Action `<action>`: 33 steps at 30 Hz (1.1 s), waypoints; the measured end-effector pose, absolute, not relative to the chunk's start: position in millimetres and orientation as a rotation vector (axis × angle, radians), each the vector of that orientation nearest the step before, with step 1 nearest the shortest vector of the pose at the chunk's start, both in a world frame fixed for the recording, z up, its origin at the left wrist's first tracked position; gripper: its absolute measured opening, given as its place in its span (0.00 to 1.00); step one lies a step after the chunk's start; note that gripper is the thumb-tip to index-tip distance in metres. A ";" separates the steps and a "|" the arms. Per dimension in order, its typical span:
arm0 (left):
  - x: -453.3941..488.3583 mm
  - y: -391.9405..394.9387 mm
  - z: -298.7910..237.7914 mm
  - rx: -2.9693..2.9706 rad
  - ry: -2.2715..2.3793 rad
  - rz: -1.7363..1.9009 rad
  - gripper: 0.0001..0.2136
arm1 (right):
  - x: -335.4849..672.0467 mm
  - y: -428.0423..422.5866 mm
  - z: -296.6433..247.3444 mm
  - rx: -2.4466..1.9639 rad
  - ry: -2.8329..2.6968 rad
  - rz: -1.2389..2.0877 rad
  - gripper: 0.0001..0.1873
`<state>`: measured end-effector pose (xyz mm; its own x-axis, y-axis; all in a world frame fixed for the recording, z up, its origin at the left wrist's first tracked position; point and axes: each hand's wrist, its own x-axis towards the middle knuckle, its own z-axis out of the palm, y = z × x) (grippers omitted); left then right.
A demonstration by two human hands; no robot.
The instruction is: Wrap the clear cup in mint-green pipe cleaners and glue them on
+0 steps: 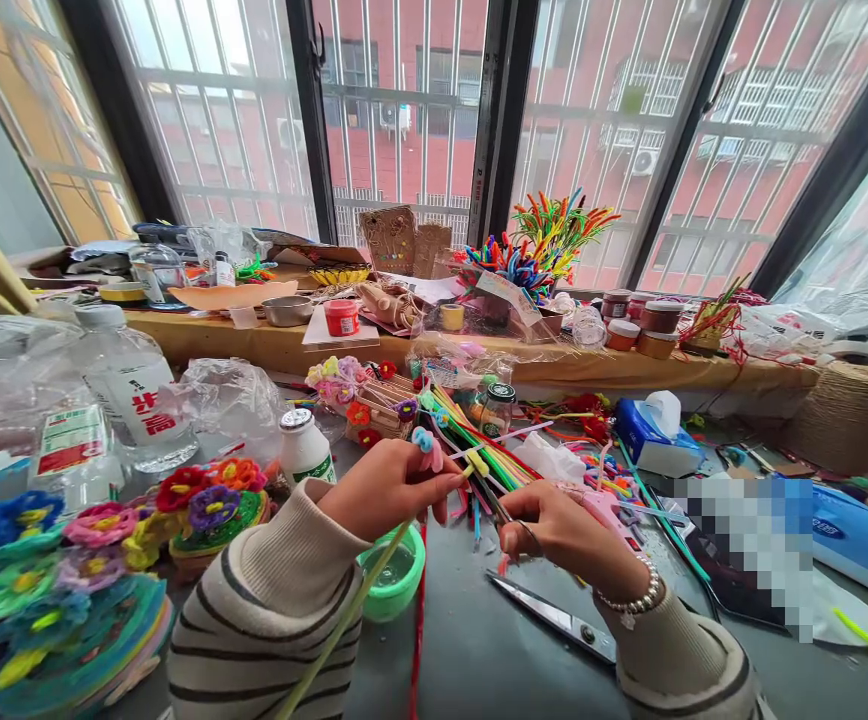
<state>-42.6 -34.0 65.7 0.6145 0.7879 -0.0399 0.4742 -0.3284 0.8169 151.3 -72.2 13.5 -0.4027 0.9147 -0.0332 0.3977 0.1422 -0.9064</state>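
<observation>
My left hand (396, 485) is closed, pinching a yellow-green pipe cleaner (329, 645). Its long end hangs down across the striped sleeve. A short yellow curled piece (477, 462) shows just beyond the fingertips. Blue and pink fuzzy loops (426, 447) appear at the back of this hand. To the right, my right hand (554, 530) is closed around what looks like small scissors (507, 513), with dark metal between the fingers and most of it hidden. Below lie large scissors (554, 612), their handles hidden by my right wrist. A green bowl (396, 575) stands under my left hand.
Fuzzy flowers (96, 560) crowd the left, near a white bottle (306, 447) and a large clear bottle (134, 390). A bundle of pipe cleaners (471, 425) lies ahead. On the right are a tissue box (659, 437) and a twine spool (854, 410). Paint jars (659, 318) line the sill.
</observation>
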 end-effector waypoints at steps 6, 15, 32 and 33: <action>-49.1 -22.4 55.9 2.009 0.994 0.314 0.13 | 149.0 -66.7 -3.1 -1.253 -1.894 1.319 0.31; -50.2 -13.3 48.5 2.240 1.000 0.030 0.14 | 146.3 -64.7 -13.8 -1.210 -1.890 1.641 0.34; -58.1 3.1 33.1 2.252 1.406 0.029 0.09 | 145.2 -53.1 -19.4 -1.689 -2.042 1.268 0.24; -60.6 4.5 34.6 2.259 1.446 0.063 0.09 | 144.0 -51.9 -17.7 -1.713 -2.088 1.231 0.23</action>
<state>-60.6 4.5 34.6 0.4478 0.8712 -0.2011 0.8506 -0.3457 0.3963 144.0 -51.9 -17.7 -0.3238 0.8775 -0.3538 0.7345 -0.0025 -0.6786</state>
